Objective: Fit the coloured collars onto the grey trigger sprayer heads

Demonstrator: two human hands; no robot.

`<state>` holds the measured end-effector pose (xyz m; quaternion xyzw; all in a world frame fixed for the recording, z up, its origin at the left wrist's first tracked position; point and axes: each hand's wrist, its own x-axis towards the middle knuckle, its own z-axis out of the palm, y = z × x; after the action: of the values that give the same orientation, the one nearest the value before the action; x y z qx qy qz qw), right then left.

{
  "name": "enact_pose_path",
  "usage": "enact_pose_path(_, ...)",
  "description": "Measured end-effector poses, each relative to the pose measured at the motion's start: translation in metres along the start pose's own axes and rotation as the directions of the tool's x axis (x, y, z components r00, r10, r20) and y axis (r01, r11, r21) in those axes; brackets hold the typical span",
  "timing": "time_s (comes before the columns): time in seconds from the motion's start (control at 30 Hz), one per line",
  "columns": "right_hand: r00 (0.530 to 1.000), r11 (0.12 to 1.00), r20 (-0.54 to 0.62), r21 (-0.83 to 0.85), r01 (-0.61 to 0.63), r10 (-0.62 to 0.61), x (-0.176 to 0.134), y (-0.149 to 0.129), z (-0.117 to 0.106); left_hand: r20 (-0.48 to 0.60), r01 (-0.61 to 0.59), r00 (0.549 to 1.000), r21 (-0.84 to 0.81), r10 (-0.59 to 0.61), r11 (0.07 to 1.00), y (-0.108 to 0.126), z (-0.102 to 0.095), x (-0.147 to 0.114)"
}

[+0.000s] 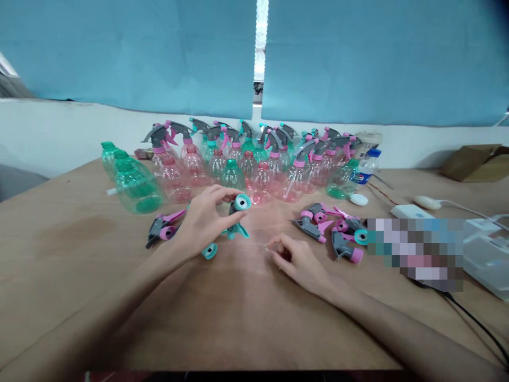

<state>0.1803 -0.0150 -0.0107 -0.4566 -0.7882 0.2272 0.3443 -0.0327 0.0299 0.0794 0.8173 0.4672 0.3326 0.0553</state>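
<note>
My left hand [204, 217] grips a grey spray trigger head [231, 218] with a teal collar, its round opening turned toward me. To the right and a little lower, my right hand [296, 260] is closed in a pinch. A thin clear tube [265, 247] shows faintly at its fingertips, with a pale line running left from it. Below my left wrist lies another spray head with a teal collar [209, 251], partly hidden. A grey and pink spray head [165, 228] lies left of that wrist. Several more spray heads [318, 220] are piled right of my right hand.
Behind my hands stand several pink and green bottles, some with spray heads fitted, such as a pink bottle [294, 183]. Open green bottles [137, 183] stand at left. A blue-capped bottle [368, 167], white lid [358, 199], cardboard box [479, 163] and cables are at right.
</note>
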Motion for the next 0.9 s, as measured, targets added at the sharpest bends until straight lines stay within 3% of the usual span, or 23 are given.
enact_pose_path(0.1,0.999,0.998,-0.049,0.064,0.005,-0.001,-0.001,-0.001,0.0,0.135,-0.056,0.989,-0.048,0.062,0.997,0.012,0.01,-0.007)
enact_pose_path(0.17,0.997,0.994,-0.075,0.11,-0.005,0.013,-0.002,-0.001,0.0,0.261,-0.113,0.956,-0.097,0.135,0.989,0.015,0.026,-0.016)
enact_pose_path(0.27,0.999,0.995,-0.045,0.101,-0.01,0.015,-0.003,-0.001,0.001,0.309,-0.094,0.94,-0.173,0.145,0.98,0.013,0.05,-0.027)
enact_pose_path(0.37,1.0,0.998,-0.006,0.064,0.013,-0.012,-0.002,0.0,0.001,0.327,-0.046,0.939,-0.191,0.108,0.981,0.009,0.062,-0.033)
enact_pose_path(0.6,1.0,0.995,-0.014,0.099,0.019,-0.018,-0.005,-0.001,0.001,0.196,-0.049,0.975,-0.259,0.102,0.965,0.011,0.06,-0.041)
enact_pose_path(0.77,0.999,0.983,-0.042,0.179,0.034,-0.027,-0.007,-0.002,0.004,0.093,-0.006,0.995,-0.269,0.032,0.963,0.011,0.063,-0.047)
enact_pose_path(0.9,0.995,0.965,-0.097,0.26,0.025,0.0,-0.009,-0.001,0.007,-0.035,-0.107,0.994,-0.221,0.102,0.969,0.012,0.061,-0.049)
